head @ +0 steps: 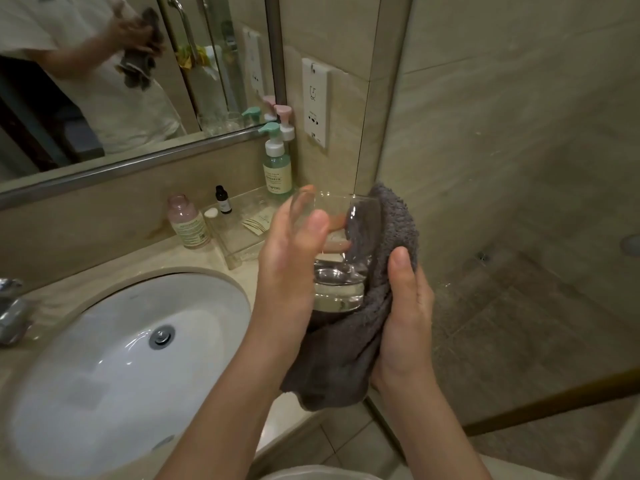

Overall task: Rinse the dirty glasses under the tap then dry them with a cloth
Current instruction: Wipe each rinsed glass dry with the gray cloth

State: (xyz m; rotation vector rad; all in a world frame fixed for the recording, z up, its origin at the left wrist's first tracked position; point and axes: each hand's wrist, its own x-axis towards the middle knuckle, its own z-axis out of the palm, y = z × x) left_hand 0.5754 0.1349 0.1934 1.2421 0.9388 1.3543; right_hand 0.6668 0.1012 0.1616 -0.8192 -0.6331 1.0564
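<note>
Right of the sink (221,292), above the worktop's edge, the left hand (294,265) grips the upright glass (341,271), while the right hand (403,317), touching its far side, clutches the cloth (391,230) wrapped against it for wiping.

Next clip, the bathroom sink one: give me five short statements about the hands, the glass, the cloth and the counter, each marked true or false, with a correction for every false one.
1. The left hand grips a clear glass. True.
2. The cloth is white. False: it is dark grey.
3. The right hand holds the cloth against the glass. True.
4. Water is streaming from the tap into the sink. False: no running water shows, and the glass is held over the counter's right end, away from the basin.
5. A green pump bottle stands in the counter's back corner. True.
</note>
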